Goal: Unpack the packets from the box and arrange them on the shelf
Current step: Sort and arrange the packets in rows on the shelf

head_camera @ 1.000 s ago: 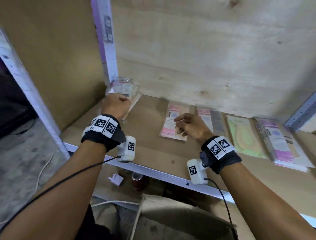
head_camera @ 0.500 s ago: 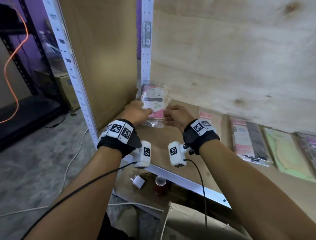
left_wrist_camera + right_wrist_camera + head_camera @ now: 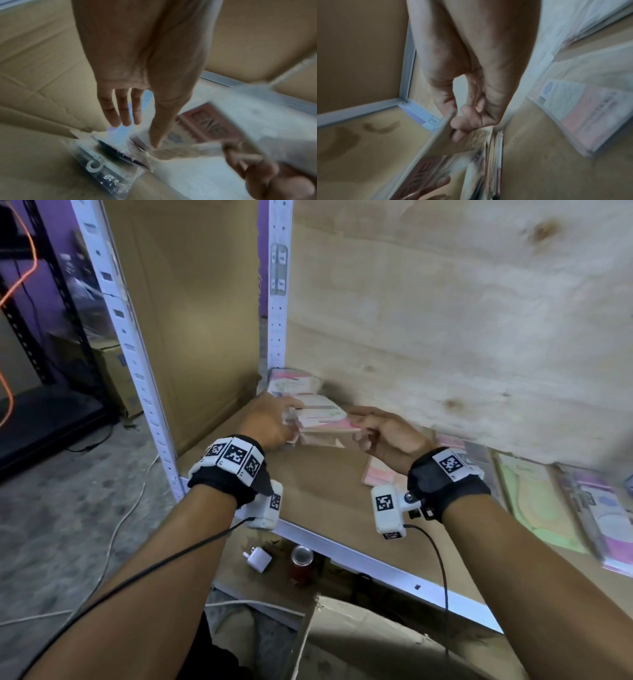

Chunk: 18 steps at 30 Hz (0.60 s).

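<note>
A small stack of clear plastic packets (image 3: 318, 417) with pink and white cards stands in the back left corner of the wooden shelf (image 3: 308, 481). My left hand (image 3: 286, 414) is at the stack's left side. In the left wrist view its fingers (image 3: 120, 115) are straight and its thumb lies on the clear packets (image 3: 120, 147). My right hand (image 3: 359, 428) grips the stack's right edge. In the right wrist view it (image 3: 458, 116) pinches a packet (image 3: 440, 143) between thumb and curled fingers. The open cardboard box (image 3: 363, 642) sits below the shelf, its inside hidden.
More packets lie flat along the shelf: a pink one (image 3: 380, 474), a green one (image 3: 534, 501), purple ones (image 3: 603, 508). White slotted posts (image 3: 277, 285) and a cardboard side panel (image 3: 191, 302) bound the corner. A red can (image 3: 302, 563) and white charger (image 3: 258, 558) lie below.
My right hand moved left from the flat pink packet to the corner stack and took hold of a packet. The stack has tipped lower. My view swung left.
</note>
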{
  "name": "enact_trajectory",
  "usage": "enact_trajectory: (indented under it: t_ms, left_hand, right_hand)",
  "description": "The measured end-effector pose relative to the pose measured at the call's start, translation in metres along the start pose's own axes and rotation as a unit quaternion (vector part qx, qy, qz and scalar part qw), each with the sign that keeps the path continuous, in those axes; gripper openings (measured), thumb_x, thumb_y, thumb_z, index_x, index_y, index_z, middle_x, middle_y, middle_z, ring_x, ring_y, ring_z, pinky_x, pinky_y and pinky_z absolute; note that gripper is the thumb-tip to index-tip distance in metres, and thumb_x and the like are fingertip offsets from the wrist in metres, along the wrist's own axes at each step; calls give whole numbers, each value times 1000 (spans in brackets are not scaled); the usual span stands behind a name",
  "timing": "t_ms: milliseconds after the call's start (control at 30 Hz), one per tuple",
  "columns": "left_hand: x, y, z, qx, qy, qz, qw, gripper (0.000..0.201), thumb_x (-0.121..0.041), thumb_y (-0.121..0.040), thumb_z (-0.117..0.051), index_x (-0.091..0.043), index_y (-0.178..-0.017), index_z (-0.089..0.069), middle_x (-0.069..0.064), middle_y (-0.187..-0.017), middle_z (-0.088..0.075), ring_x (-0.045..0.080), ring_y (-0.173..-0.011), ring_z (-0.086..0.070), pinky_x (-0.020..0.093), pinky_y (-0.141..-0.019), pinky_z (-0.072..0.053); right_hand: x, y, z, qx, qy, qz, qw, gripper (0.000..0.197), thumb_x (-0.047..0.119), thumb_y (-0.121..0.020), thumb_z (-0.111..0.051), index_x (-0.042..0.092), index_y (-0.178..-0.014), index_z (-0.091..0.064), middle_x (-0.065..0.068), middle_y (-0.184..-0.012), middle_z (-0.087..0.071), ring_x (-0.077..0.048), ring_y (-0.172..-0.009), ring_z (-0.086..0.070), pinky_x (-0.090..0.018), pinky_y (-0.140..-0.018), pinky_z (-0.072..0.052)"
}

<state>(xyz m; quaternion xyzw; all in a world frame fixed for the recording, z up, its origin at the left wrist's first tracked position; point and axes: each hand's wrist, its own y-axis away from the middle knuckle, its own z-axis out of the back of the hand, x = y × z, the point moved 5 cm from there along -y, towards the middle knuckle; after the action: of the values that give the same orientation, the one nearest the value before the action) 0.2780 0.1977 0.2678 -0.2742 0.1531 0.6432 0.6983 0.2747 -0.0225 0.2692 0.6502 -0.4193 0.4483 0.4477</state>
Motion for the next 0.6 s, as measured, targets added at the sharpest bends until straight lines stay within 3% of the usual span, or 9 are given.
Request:
enact_trajectory:
  t_ms: [67,133,233,333,400,467,533,600]
  left_hand:
    - [-17,4,2,-27,-60,-28,997,44,-34,-76,-79,-32,-119,-69,2,-136,-56,25,-131,-45,29,-97,-35]
    - [-35,9,6,-82,-22,-62,994,29,-41,-79,-75,-29,-105,-73,0,-132,-56,23,-130,-40,30,-102,-26]
    - [-67,16,9,-159,-8,-139,977,19,-36,-83,-74,-18,-88,-72,4,-115,-61,28,-115,-50,36,-100,-35]
    - [-98,23,3,-174,13,-183,968,28,-37,-86,-71,-11,-79,-66,3,-92,-63,26,-94,-53,38,-86,-39]
    - [-112,27,-6,-149,86,-193,966,34,-40,-89,-68,-11,-73,-59,7,-76,-60,30,-79,-52,40,-78,-40]
    - [-123,31,-16,-103,192,-189,958,33,-38,-89,-69,-9,-74,-61,10,-70,-63,31,-70,-54,40,-73,-45]
    - [-129,32,-26,-74,271,-177,943,26,-28,-89,-72,-13,-70,-63,-6,-63,-63,12,-60,-53,29,-65,-43]
    - [-134,31,-36,-46,318,-146,936,20,-22,-89,-73,-16,-71,-66,-13,-69,-69,-1,-62,-56,18,-67,-45]
  right_hand:
    - [11,12,11,20,-30,4,999,19,1,-94,-55,4,-109,-65,-12,-88,-62,-14,-62,-48,-19,-46,-41]
    - [21,25,21,40,-45,10,998,18,10,-94,-55,4,-109,-66,-12,-90,-68,-14,-63,-50,-19,-49,-44]
    - [34,43,40,46,-69,20,996,27,25,-97,-55,10,-91,-76,-9,-90,-75,-13,-62,-59,-19,-52,-47]
    - [44,57,65,20,-90,38,995,48,39,-99,-51,14,-68,-78,-8,-90,-76,-15,-61,-64,-21,-53,-46]
    - [43,65,82,2,-123,46,991,43,36,-100,-49,15,-74,-74,-10,-93,-76,-17,-62,-65,-22,-52,-46]
    - [38,73,99,-12,-124,50,991,24,26,-100,-49,12,-94,-67,-9,-89,-74,-17,-62,-64,-22,-50,-46]
    - [28,78,114,-31,-60,56,996,19,15,-97,-50,10,-108,-65,-3,-76,-63,-14,-59,-55,-21,-50,-39]
    - [14,82,126,-53,32,63,996,21,6,-95,-54,11,-104,-73,-1,-70,-52,-13,-59,-44,-25,-55,-32]
